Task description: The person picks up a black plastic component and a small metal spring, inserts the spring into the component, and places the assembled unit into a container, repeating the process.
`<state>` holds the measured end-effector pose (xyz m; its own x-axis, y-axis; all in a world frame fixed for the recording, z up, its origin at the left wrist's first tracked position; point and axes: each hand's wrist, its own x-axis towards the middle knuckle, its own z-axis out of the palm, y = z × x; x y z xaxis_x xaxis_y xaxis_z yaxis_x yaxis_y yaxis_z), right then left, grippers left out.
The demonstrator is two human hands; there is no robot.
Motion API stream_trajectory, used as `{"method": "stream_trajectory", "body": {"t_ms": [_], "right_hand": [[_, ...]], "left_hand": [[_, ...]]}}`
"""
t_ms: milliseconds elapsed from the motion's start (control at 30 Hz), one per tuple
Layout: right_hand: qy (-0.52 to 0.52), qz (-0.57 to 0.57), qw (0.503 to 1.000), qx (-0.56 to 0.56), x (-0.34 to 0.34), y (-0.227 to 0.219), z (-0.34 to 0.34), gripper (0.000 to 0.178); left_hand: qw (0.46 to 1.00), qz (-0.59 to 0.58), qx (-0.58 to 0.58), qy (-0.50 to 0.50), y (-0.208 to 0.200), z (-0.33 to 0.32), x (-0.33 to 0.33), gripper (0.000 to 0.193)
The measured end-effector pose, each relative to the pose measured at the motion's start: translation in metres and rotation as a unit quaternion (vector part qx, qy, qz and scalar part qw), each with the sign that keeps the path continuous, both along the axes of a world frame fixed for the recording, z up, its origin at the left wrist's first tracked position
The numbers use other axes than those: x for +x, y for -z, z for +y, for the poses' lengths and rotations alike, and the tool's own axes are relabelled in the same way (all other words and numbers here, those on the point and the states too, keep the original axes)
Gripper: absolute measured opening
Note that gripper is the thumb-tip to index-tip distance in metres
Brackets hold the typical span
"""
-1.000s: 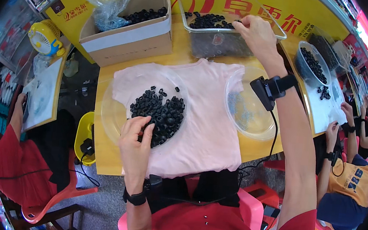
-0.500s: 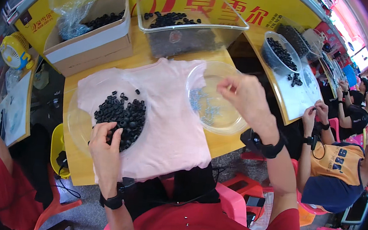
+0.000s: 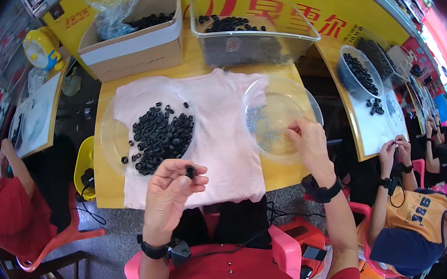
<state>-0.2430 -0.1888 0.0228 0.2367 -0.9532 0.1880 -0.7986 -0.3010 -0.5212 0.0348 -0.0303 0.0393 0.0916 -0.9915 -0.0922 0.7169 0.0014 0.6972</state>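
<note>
My left hand [image 3: 166,196] is raised in front of the table's near edge, pinching a small round black plastic part [image 3: 190,172] between thumb and fingers. Behind it, a pile of similar black parts [image 3: 161,135] lies in a shallow clear round tray [image 3: 110,152] on a pale pink shirt [image 3: 226,140]. My right hand [image 3: 309,142] is over the near right side of a second clear tray [image 3: 316,108], thumb and fingers pinched together. Anything between those fingertips is too small to make out. Tiny silvery-blue pieces [image 3: 258,124] are scattered inside this tray's left part.
At the back of the wooden table stand a cardboard box [image 3: 135,48] and a clear plastic bin [image 3: 243,52], both holding black parts. A yellow basket [image 3: 83,171] is below the table's left side. Other people sit at tables left and right; a bowl [image 3: 358,74] stands on the right one.
My left hand has left the black pile and come up nearer me with one black part. My right hand has lowered toward the right tray. The whole view has shifted slightly.
</note>
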Motion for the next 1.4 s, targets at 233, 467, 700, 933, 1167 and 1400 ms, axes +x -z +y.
{"method": "stream_trajectory", "body": {"t_ms": [233,467,700,933,1167,1400], "right_hand": [[-0.008,0.052,0.998,-0.038,0.004,0.003,-0.004,0.008],[-0.065,-0.184,0.978,0.08,0.048,-0.065,0.051,0.007],[-0.157,-0.394,0.851,0.308,0.09,-0.066,0.104,0.011],[-0.181,-0.387,0.871,0.244,0.103,-0.057,0.104,0.01],[-0.216,-0.323,0.909,0.151,0.107,-0.058,0.1,0.01],[-0.225,-0.305,0.919,0.109,0.112,-0.056,0.098,0.01]], "left_hand": [[1.0,0.007,0.004,0.0,0.009,0.01,-0.012,0.025],[0.999,-0.045,0.022,-0.012,0.009,0.014,-0.014,0.03],[0.997,-0.071,0.01,-0.034,0.018,0.014,-0.016,0.023],[0.999,0.021,0.016,-0.019,0.013,0.015,-0.018,0.019],[1.0,0.014,0.015,-0.005,0.018,0.017,-0.015,0.019],[0.999,0.007,0.031,-0.014,0.018,0.015,-0.013,0.018]]}}
